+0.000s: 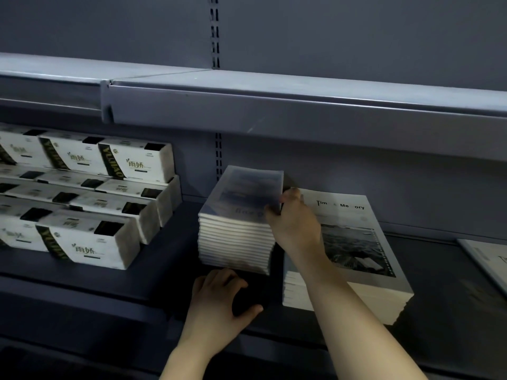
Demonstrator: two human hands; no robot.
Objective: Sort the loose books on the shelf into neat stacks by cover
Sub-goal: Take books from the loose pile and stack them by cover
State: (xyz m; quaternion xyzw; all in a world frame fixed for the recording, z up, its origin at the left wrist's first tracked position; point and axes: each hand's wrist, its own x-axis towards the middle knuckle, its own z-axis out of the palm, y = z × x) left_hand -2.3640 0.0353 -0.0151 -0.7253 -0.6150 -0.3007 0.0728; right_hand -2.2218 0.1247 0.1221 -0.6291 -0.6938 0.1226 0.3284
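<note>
At the lower shelf (164, 272), our right hand (295, 223) pinches the right edge of the top book (247, 187), thumb over its blurred blue cover. The book lies tilted on the blue-cover stack (236, 242). Our left hand (219, 297) sits at the stack's foot with its fingers (233, 281) bent, thumb spread wide and nothing in its grasp; we cannot tell whether it touches the books. Just right of that pile stands a lower stack (356, 242) with a white cover and a grey photo. Another white-covered book (488, 256) lies flat at the far right. Tissue packs (82, 201) fill the shelf's left side.
</note>
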